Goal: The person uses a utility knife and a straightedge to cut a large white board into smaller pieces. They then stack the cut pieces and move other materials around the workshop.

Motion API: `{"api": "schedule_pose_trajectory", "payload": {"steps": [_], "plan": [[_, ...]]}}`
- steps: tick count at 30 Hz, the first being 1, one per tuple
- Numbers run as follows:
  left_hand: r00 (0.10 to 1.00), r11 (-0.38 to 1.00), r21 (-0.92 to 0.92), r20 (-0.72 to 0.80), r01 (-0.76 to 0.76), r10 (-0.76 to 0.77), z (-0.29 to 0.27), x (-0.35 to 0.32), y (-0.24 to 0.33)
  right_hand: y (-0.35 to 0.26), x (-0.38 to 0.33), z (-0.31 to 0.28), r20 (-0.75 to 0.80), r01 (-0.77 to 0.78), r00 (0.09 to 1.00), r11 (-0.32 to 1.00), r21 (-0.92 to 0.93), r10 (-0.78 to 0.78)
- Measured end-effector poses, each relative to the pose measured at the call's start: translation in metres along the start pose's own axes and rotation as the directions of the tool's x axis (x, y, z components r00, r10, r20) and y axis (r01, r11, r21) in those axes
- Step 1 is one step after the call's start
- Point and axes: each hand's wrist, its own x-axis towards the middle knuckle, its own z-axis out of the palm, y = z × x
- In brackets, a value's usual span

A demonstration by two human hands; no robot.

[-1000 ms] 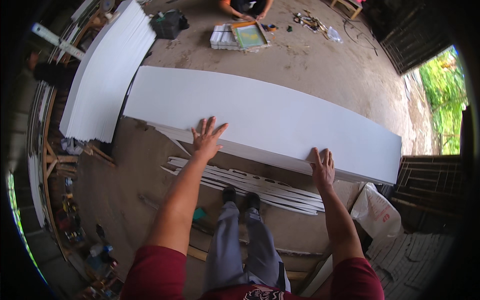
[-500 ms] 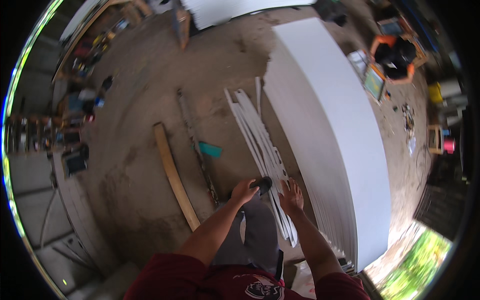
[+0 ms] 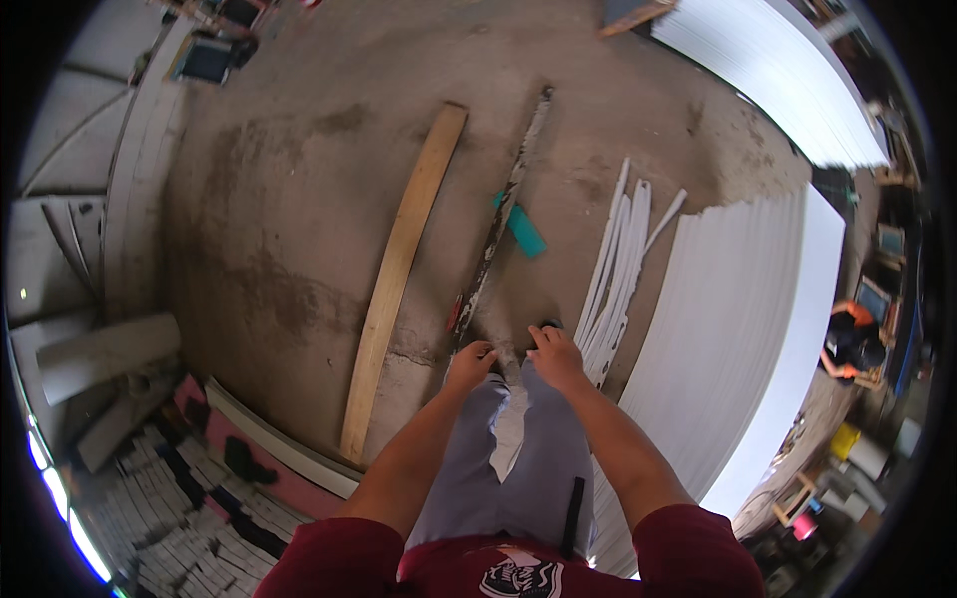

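Note:
My left hand is over my left knee, its fingers loosely bent and nothing visible in them. Close to it, above the right knee of my grey trousers, my right hand has thumb and forefinger apart, with no object showing between them. Part of a dark shoe shows just beyond the right fingers. To the right of that hand lies a bundle of thin white strips on the floor. A paint-worn dark bar runs away from beside my left hand, across a small teal piece.
A wooden plank lies left of the bar. At right rises a long stack of white sheets, with another white stack behind. A person in orange and black crouches far right. Stacked pale pieces fill the lower left.
My view has swung left, moving the strips and sheet stack rightward in relation to my body. My right hand has left the strips and come near my left hand above the knees.

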Motion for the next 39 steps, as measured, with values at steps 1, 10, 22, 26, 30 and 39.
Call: {"api": "schedule_pose_trajectory", "payload": {"steps": [1,10,22,26,30,39], "plan": [[0.998,0.997,-0.031,-0.017,0.066,-0.066,-0.006,0.001,-0.009,-0.005,0.017,0.021,0.039,0.005,0.999,1.0,0.005,-0.006],[0.916,0.969,-0.153,-0.323,0.196,-0.237,0.056,0.143,-0.234,0.008,0.194,0.286,0.308,-0.089,0.95,0.992,0.094,0.056],[0.664,0.763,-0.354,-0.378,0.541,-0.646,0.151,0.297,-0.375,0.01,0.309,0.49,0.375,-0.598,0.774,0.782,0.172,0.51],[0.662,0.742,-0.196,-0.348,0.641,-0.664,0.142,0.303,-0.36,0.015,0.313,0.5,0.325,-0.622,0.767,0.765,0.165,0.554],[0.79,0.851,-0.031,-0.355,0.524,-0.499,0.136,0.304,-0.362,0.026,0.31,0.494,0.369,-0.574,0.799,0.785,0.234,0.474],[0.818,0.956,-0.127,-0.495,0.265,-0.292,0.128,0.319,-0.326,0.054,0.317,0.457,0.348,-0.543,0.83,0.777,0.318,0.437]]}}
